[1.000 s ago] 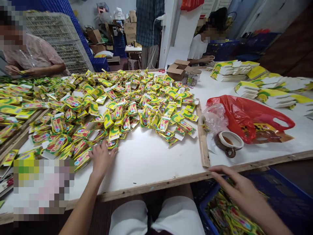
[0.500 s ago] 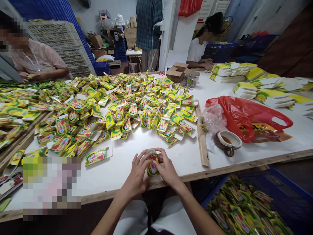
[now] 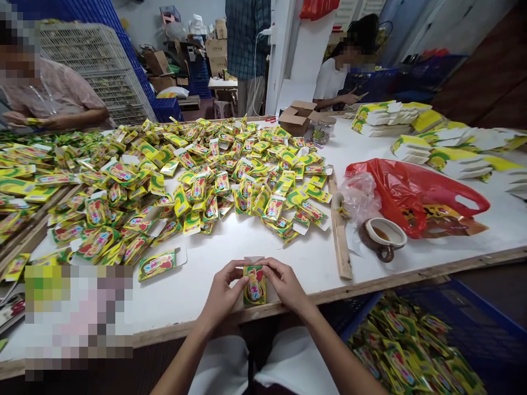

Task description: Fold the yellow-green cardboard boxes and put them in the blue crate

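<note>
Both my hands hold one small yellow-green packet (image 3: 254, 286) upright over the near edge of the white table (image 3: 247, 252). My left hand (image 3: 222, 296) pinches its left side and my right hand (image 3: 286, 285) pinches its right side, fingers at the top flap. A single flat packet (image 3: 158, 264) lies on the table to the left of my hands. Behind them spreads a big pile of the same packets (image 3: 197, 170).
A blue crate (image 3: 473, 323) of packets sits at my lower right. A wooden strip (image 3: 340, 230), a cup (image 3: 383, 237), a red plastic bag (image 3: 411, 192) and stacked cartons (image 3: 411, 131) lie to the right. Other people work at the far left and far side.
My left hand left the pile and my right hand came up from the crate; both met on one packet, which now stands upright with its face toward me.
</note>
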`<move>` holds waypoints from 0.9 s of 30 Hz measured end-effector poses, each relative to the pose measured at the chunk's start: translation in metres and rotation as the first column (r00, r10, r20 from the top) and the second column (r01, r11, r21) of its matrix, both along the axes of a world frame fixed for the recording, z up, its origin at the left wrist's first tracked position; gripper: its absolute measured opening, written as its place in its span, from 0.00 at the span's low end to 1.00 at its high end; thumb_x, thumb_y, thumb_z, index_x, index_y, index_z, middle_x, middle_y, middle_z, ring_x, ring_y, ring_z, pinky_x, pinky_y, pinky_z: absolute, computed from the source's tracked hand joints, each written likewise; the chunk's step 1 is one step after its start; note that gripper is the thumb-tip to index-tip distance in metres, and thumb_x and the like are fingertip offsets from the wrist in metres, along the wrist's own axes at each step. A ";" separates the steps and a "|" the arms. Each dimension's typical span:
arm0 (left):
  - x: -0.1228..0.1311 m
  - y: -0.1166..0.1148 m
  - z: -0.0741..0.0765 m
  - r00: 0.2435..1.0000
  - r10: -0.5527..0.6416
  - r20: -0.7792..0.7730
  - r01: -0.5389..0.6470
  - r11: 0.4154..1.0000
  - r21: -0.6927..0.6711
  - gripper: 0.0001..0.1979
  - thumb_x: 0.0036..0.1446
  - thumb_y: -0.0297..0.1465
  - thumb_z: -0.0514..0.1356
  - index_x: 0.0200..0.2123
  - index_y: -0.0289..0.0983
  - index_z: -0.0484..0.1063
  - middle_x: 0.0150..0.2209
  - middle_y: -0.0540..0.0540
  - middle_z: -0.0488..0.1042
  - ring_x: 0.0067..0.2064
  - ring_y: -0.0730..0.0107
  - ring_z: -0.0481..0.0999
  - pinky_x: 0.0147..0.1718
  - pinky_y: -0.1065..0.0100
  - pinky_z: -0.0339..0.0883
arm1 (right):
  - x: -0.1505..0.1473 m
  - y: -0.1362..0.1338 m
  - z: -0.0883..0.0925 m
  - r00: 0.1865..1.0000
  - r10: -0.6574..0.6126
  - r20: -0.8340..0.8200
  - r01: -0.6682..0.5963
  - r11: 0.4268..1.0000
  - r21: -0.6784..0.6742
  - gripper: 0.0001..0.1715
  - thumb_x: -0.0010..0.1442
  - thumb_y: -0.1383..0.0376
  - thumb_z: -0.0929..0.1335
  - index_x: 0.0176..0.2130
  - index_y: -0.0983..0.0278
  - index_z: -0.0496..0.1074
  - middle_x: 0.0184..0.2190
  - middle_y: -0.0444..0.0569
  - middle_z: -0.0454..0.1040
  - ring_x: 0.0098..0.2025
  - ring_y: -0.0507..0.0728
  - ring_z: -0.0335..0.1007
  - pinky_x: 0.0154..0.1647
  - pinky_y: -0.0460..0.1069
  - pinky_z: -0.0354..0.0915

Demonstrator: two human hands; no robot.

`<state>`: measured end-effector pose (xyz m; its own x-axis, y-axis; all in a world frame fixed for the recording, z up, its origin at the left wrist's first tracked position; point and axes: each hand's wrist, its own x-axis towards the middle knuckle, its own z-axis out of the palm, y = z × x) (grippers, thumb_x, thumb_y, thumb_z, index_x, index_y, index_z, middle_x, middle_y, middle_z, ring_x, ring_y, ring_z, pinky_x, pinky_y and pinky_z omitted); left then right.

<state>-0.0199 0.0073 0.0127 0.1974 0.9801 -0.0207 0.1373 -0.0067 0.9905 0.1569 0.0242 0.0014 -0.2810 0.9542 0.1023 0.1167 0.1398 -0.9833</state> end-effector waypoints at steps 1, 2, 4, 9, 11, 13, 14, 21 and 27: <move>0.000 0.001 0.000 1.000 0.006 -0.011 -0.006 1.000 0.025 0.09 0.56 0.30 0.57 0.42 0.37 0.71 0.43 0.42 0.75 0.44 0.63 0.76 0.45 0.62 0.69 | 0.000 0.003 0.001 1.000 -0.005 0.020 0.004 1.000 0.030 0.11 0.62 0.64 0.63 0.37 0.62 0.75 0.37 0.49 0.75 0.43 0.57 0.71 0.45 0.51 0.66; 0.000 0.002 0.000 1.000 0.019 -0.020 -0.018 0.998 0.056 0.08 0.56 0.29 0.57 0.40 0.37 0.72 0.45 0.42 0.75 0.47 0.62 0.74 0.48 0.61 0.67 | -0.001 0.005 0.001 0.999 -0.013 0.031 0.011 0.999 0.051 0.10 0.61 0.65 0.64 0.36 0.63 0.75 0.37 0.50 0.75 0.43 0.57 0.71 0.46 0.51 0.65; 0.002 0.002 0.000 0.999 0.049 0.000 -0.049 0.993 0.103 0.07 0.57 0.28 0.56 0.39 0.38 0.72 0.47 0.42 0.74 0.51 0.62 0.72 0.51 0.60 0.64 | -0.004 0.006 0.001 0.999 -0.049 0.003 0.049 0.997 0.062 0.08 0.61 0.65 0.65 0.37 0.63 0.74 0.37 0.50 0.75 0.43 0.57 0.71 0.46 0.51 0.66; 0.012 -0.003 0.005 0.996 0.090 0.029 -0.093 0.987 0.130 0.06 0.58 0.28 0.55 0.40 0.38 0.67 0.43 0.44 0.75 0.46 0.65 0.73 0.46 0.63 0.66 | -0.010 -0.004 0.002 0.990 -0.123 -0.064 0.127 0.990 0.067 0.10 0.60 0.67 0.65 0.43 0.61 0.69 0.38 0.48 0.76 0.42 0.56 0.72 0.44 0.50 0.67; 0.013 -0.006 0.006 0.992 0.122 -0.044 -0.113 0.980 0.161 0.04 0.58 0.28 0.56 0.37 0.37 0.70 0.40 0.44 0.75 0.44 0.64 0.73 0.46 0.64 0.66 | -0.011 -0.008 0.005 0.997 -0.076 -0.021 0.078 0.991 0.109 0.08 0.59 0.67 0.66 0.41 0.62 0.72 0.40 0.49 0.75 0.44 0.56 0.71 0.44 0.49 0.66; 0.013 -0.009 0.006 0.986 0.158 -0.063 -0.145 0.975 0.167 0.04 0.57 0.29 0.57 0.35 0.37 0.71 0.38 0.44 0.75 0.43 0.64 0.74 0.45 0.65 0.66 | -0.012 -0.010 0.008 0.998 -0.063 -0.002 0.062 0.988 0.141 0.07 0.59 0.67 0.67 0.39 0.62 0.74 0.40 0.49 0.75 0.43 0.56 0.71 0.43 0.49 0.66; 0.012 -0.009 0.006 0.983 0.173 -0.055 -0.163 0.974 0.159 0.05 0.57 0.30 0.57 0.35 0.37 0.71 0.37 0.45 0.75 0.42 0.65 0.74 0.44 0.66 0.66 | -0.013 -0.010 0.009 0.997 -0.078 0.002 0.077 0.985 0.152 0.07 0.60 0.67 0.66 0.39 0.63 0.74 0.38 0.49 0.76 0.42 0.56 0.71 0.42 0.49 0.66; 0.010 -0.002 0.009 0.968 0.249 -0.016 -0.247 0.967 0.066 0.07 0.56 0.33 0.59 0.34 0.36 0.74 0.32 0.47 0.77 0.35 0.68 0.74 0.35 0.70 0.67 | -0.022 0.003 0.017 0.978 -0.155 0.136 0.132 0.977 0.166 0.09 0.61 0.65 0.65 0.32 0.65 0.74 0.28 0.46 0.75 0.30 0.53 0.69 0.33 0.46 0.63; 0.008 -0.004 0.001 0.973 0.215 0.079 -0.217 0.976 0.013 0.08 0.56 0.32 0.59 0.36 0.36 0.75 0.36 0.45 0.77 0.40 0.66 0.75 0.40 0.68 0.68 | -0.017 0.003 0.019 0.986 -0.098 0.131 0.082 0.989 0.127 0.08 0.61 0.66 0.65 0.32 0.64 0.74 0.28 0.46 0.76 0.32 0.53 0.70 0.35 0.46 0.64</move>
<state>-0.0117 0.0029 0.0135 -0.0192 0.9998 0.0074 0.0610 -0.0062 0.9981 0.1403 0.0274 0.0200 -0.2139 0.9593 0.1846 0.2665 0.2391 -0.9337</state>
